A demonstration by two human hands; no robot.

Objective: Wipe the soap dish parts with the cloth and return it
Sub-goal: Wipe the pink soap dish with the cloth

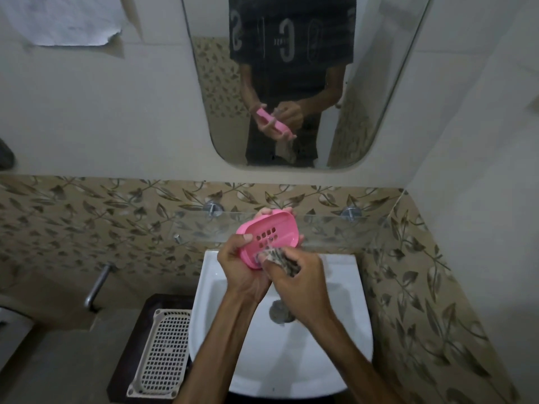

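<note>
1. At the far left, a metal tap (97, 284) is sticking out from the wall, and below it a white perforated tray (159, 348) is lying on a dark tabletop (122, 360), just beside the white sink (344, 330).
2. The left hand (242, 272) is gripping the pink soap dish part (267, 236) above the back edge of the sink; the thumb is pressing on the near rim and the fingers are curling around the far side, so the part is tilting toward the person.
3. The pink part is showing its inner face with a group of drain holes, and it is being held in front of the glass shelf (329, 225) on the wall.
4. The right hand (297, 282) is closing around a bunched patterned cloth (280, 258) and pressing it on the lower edge of the pink part.
5. In my judgement, the wiping step is going on now and only this one part is under the cloth.
6. The next move is probably asking for turning the part in the left hand, so that the cloth is reaching the holes and the other side.
7. After that, the dish is needing to go back to its place; I cannot tell where this place is.
</note>
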